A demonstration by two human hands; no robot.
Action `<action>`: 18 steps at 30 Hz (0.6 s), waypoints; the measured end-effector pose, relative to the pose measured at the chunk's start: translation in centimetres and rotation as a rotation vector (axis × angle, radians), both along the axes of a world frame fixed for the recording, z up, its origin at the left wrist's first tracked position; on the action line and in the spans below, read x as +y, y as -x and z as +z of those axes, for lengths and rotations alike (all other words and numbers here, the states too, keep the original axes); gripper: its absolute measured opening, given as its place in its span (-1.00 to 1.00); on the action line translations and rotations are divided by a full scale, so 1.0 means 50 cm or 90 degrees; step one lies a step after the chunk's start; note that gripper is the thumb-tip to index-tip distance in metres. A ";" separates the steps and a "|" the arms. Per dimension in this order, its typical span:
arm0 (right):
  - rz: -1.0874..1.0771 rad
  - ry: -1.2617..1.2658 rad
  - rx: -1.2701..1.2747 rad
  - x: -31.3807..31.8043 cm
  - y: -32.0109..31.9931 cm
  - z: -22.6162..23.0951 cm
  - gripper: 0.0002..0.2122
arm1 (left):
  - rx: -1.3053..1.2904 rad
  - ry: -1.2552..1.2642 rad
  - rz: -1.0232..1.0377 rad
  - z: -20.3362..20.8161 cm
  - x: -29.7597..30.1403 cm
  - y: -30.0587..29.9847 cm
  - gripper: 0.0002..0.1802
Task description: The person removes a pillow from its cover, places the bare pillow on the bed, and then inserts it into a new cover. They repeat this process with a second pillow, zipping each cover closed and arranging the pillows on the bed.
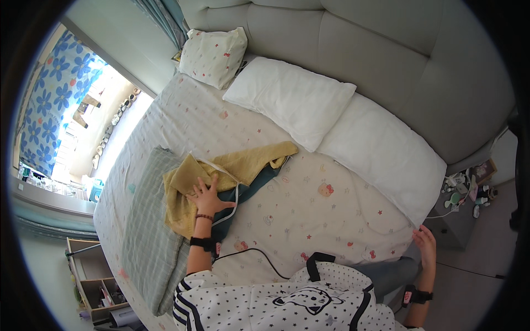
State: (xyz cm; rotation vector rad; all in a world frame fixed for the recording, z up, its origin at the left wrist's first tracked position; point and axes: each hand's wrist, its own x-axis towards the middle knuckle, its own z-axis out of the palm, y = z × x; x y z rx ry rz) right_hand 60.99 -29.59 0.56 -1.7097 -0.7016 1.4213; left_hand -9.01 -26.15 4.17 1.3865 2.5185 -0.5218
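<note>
My left hand [205, 199] lies with its fingers spread on a mustard-yellow cloth [243, 159], pressing on a folded part of it. The cloth is bunched up, and its dark teal underside [248, 190] shows along the near side. A white strap or cord [237, 193] loops over it beside my thumb. Under its left part lies a folded grey-green quilt [152, 231]. At the bed's right edge, by the near corner of a white pillow [386, 151], is my right hand [425, 244]. Its fingers are loosely bent and apart, with nothing visible in them.
A pale printed sheet [309, 220] covers the bed. Another white pillow [292, 96] and a small printed pillow [214, 55] rest near the grey padded headboard [375, 44]. A cluttered bedside cabinet [455, 220] stands right. A black cable [259, 251] runs across the sheet near me.
</note>
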 end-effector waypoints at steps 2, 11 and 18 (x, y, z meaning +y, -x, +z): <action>-0.002 0.006 0.004 -0.009 0.002 0.004 -0.62 | 0.077 0.060 -0.048 -0.044 0.001 -0.021 0.41; 0.087 -0.285 -0.155 -0.009 0.080 0.302 -0.58 | 0.126 0.008 -0.092 -0.155 0.023 -0.075 -0.35; 0.093 -0.775 -0.533 -0.058 0.190 0.651 -0.34 | 0.099 -0.017 -0.137 -0.207 0.013 -0.074 -0.47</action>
